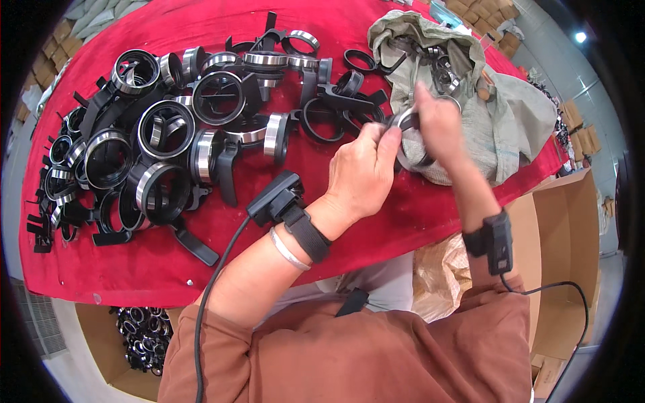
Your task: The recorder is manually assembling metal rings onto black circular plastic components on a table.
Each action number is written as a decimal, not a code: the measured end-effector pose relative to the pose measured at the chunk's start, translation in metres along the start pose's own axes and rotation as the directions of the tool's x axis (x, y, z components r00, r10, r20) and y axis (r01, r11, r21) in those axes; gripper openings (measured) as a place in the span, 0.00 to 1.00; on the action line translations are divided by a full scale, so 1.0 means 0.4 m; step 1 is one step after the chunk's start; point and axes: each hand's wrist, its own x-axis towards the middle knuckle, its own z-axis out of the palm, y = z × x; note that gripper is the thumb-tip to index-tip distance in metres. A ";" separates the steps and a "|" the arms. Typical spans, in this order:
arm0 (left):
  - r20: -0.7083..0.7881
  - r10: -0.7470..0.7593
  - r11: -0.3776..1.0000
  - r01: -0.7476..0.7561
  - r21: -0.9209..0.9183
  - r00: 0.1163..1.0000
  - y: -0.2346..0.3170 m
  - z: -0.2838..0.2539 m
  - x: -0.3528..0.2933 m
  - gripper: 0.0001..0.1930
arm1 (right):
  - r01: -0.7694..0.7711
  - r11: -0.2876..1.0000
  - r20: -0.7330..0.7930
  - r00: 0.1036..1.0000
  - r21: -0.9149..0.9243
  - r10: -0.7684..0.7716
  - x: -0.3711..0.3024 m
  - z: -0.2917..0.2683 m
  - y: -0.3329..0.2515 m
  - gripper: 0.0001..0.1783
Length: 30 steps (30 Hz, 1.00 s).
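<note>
In front of the sack, my left hand (pixel 366 171) is closed, thumb and fingers pinching the left edge of a silver-and-dark ring (pixel 406 119). My right hand (pixel 440 127) is closed at the ring's right side, slightly blurred, its fingertips partly hidden. Behind them lies an open pale woven sack (pixel 514 127) with small metal rings (pixel 443 72) in its mouth. Left of my hands spreads a heap of black rings with silver bands (pixel 166 129), several with flat black levers (pixel 196 246). The nearest loose black ring (pixel 322 121) lies just beyond my left hand.
A red cloth (pixel 289 245) covers the table. Below its left edge stands a cardboard box (pixel 101 336) full of similar rings; another open carton (pixel 568 228) stands at the right. Cables (pixel 209 302) run from the black devices strapped to both wrists. Cartons are stacked in the background.
</note>
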 end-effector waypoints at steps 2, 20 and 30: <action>-0.216 0.487 0.830 -0.371 0.416 0.846 -0.012 0.003 0.014 0.16 | -0.341 0.927 -0.077 0.931 0.156 0.356 0.111 -0.054 0.016 0.30; 0.041 -0.478 0.691 0.404 -0.599 0.878 -0.084 -0.014 0.053 0.28 | 0.435 0.888 0.107 0.900 -0.150 -0.422 0.025 0.099 -0.061 0.10; 0.379 -0.415 0.655 0.561 -0.507 0.827 -0.075 -0.054 0.058 0.23 | -0.065 0.982 0.118 0.992 0.177 0.045 -0.014 -0.079 0.053 0.17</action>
